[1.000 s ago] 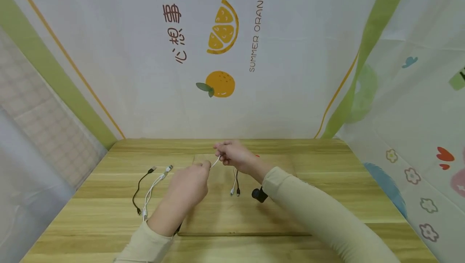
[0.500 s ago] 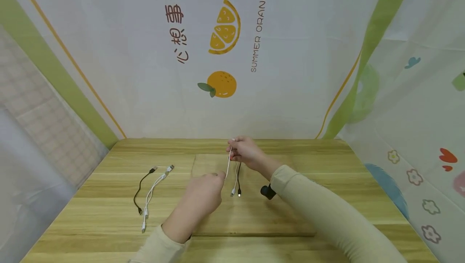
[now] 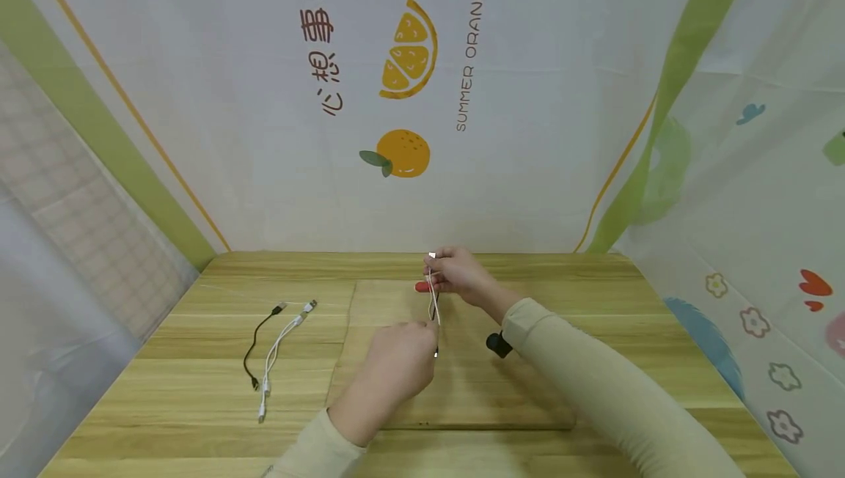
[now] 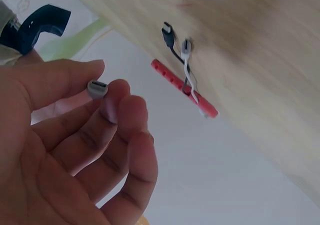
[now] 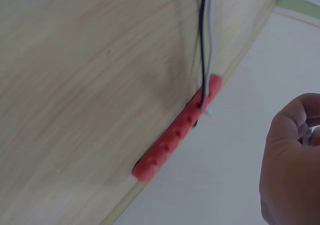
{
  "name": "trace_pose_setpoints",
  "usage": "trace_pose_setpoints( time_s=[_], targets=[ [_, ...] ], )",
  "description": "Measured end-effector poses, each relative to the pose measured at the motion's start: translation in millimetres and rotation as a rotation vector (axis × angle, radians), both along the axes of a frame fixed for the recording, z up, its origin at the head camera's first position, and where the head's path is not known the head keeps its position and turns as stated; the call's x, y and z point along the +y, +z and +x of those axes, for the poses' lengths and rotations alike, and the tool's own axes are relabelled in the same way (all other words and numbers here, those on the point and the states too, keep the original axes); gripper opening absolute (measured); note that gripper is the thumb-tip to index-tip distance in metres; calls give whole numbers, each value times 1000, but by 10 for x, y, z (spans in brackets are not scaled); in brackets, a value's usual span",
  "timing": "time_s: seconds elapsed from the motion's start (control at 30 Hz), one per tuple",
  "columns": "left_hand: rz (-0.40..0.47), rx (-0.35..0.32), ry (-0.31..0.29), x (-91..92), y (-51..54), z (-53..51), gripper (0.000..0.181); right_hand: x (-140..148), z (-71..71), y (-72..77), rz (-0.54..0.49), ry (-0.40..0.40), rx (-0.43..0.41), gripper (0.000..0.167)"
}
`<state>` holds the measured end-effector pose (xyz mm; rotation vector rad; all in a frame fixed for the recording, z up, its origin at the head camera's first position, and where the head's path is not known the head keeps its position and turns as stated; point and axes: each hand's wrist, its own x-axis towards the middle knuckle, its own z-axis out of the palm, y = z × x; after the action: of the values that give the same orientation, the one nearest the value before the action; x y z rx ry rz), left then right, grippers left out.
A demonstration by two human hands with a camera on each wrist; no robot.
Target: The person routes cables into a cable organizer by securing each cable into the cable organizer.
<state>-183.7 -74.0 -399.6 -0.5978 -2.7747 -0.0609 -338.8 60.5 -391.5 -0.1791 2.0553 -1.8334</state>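
My left hand (image 3: 403, 357) pinches the lower end of a white charging cable (image 3: 438, 314); its small connector (image 4: 97, 89) shows between thumb and fingers in the left wrist view. My right hand (image 3: 462, 273) pinches the cable's other end, with a white plug (image 3: 432, 255) above the fingertips. Below the hands, a red cable organizer strip (image 5: 172, 135) lies along the wooden board's far edge. A black cable (image 5: 202, 40) and another white cable (image 5: 211, 40) sit side by side in slots toward one end of the strip. Several other slots show no cable.
Left of the board, a short black cable (image 3: 249, 350) and a white cable (image 3: 271, 361) lie on the wooden table (image 3: 165, 383). The thin board (image 3: 495, 401) lies under my hands. A black curved fitting (image 3: 498, 344) is at my right wrist. A printed curtain (image 3: 528, 170) hangs behind.
Both hands have moved right, the left hand farther, bringing the held cable over the strip's cables. The held cable has turned closer to upright. The red strip's left end has come into view.
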Motion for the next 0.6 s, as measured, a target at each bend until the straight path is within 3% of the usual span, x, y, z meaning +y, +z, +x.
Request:
trace_pose_setpoints(
  time_s=[0.4, 0.6],
  targets=[
    [-112, 74, -11, 188, -85, -16, 12, 210, -128, -62, 30, 8, 36, 16],
    [-112, 88, -27, 241, -124, -46, 10, 242, -226, -113, 110, -20, 59, 20]
  ],
)
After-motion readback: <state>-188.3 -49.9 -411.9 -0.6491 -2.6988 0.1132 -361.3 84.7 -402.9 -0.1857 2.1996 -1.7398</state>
